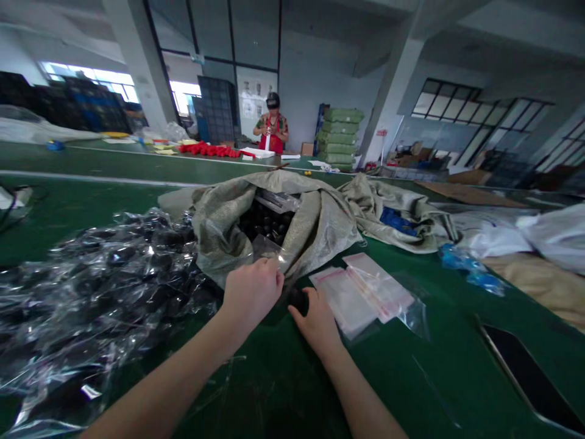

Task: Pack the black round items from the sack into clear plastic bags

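My left hand (253, 289) is closed in a pinch on a clear plastic bag (269, 249), which stands up from the fingers in front of the sack's mouth. Close beside it, my right hand (319, 323) has its thumb and fingers curled round a black rounded piece (298, 300) near the green tabletop. Much of that piece is in shadow, and its exact kind does not show. Right behind both hands lies an open woven sack (326, 222) with several black rounded pieces (269, 225) inside. Flat clear bags (350, 302) with pinkish strips lie right of my right hand.
A wide heap of bagged black pieces (114, 286) covers the left side. At the right lie a phone (532, 372), blue plastic (473, 268) and a second sack (411, 210) with blue contents. Across the table, a person (273, 125) stands near red pieces (208, 149).
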Available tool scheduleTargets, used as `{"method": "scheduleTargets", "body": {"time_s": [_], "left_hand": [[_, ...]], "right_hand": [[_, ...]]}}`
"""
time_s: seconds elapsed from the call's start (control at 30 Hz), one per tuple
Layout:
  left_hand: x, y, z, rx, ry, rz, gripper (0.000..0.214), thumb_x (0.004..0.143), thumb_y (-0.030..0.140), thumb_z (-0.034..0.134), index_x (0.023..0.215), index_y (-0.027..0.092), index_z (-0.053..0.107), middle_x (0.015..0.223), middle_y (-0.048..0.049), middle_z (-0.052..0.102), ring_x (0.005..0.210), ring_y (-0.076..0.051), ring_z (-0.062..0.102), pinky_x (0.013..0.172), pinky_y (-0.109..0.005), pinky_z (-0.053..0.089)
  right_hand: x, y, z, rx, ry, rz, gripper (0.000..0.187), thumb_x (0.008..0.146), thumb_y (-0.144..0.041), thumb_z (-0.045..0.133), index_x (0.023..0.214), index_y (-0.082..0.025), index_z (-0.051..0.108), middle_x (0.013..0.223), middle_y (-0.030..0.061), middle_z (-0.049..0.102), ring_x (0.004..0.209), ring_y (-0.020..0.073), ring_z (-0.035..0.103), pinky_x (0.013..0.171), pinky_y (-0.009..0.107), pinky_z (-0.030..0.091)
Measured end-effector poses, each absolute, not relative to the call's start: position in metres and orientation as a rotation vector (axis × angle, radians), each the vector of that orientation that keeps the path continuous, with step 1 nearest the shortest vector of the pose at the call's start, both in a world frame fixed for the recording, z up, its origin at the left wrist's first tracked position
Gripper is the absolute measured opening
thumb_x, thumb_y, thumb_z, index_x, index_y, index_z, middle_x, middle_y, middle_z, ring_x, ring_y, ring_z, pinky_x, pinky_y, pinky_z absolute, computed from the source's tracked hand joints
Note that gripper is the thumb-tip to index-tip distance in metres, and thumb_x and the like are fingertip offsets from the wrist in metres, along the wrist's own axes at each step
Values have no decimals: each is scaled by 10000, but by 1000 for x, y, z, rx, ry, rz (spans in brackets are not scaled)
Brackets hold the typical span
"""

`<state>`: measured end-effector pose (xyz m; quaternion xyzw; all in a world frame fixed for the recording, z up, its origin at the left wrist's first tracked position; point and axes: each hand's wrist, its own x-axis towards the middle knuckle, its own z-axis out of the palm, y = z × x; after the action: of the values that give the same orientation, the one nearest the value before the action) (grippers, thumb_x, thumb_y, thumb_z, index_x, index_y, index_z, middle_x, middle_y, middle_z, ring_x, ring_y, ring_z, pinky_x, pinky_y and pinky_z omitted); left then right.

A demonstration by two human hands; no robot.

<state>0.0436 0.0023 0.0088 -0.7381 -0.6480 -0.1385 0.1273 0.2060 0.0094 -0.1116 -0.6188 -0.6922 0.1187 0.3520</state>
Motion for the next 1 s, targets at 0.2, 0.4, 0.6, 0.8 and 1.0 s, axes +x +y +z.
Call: {"method": "scheduleTargets", "body": {"time_s": [0.2,0.4,0.6,0.8,1.0], "left_hand": [[42,14,-1,-2198,-1946,-375,328,910,277,377,895,158,683,900,-119,721,777,-290,708,628,-364,519],[48,12,-5,-2310,-1943,-325,348,923,287,375,906,151,695,912,-129,726,809,-282,714,673,-352,536],[46,14,-2,-2377,-1983,-299,331,894,323,409,895,182,709,917,-117,731,842,-292,708,709,-383,545],[42,18,-2,-2484,-1980,-303,297,867,354,445,895,218,708,915,-87,730,833,-264,696,716,-364,538],[45,17,-4,-2455,-1992,-346,382,908,393,376,893,205,708,905,-94,723,816,-258,694,700,-354,536]], "right_hand": [[207,4,-94,-1397,-1451,543,316,826,-367,618,1064,-159,602,953,107,678,872,248,658,789,391,528],[193,-23,-75,-875,-1334,893,310,924,-388,537,1183,-219,506,993,69,683,738,163,660,660,301,530],[193,-13,-89,-1139,-1453,764,380,914,-397,543,1217,-173,501,939,91,698,723,189,674,691,331,551],[200,-6,-92,-1230,-1613,488,427,851,-342,603,1224,-154,514,1072,136,675,790,208,660,697,351,547],[202,-5,-88,-1269,-1703,340,402,791,-286,649,1160,-162,547,1009,114,677,777,215,644,730,379,546]]}}
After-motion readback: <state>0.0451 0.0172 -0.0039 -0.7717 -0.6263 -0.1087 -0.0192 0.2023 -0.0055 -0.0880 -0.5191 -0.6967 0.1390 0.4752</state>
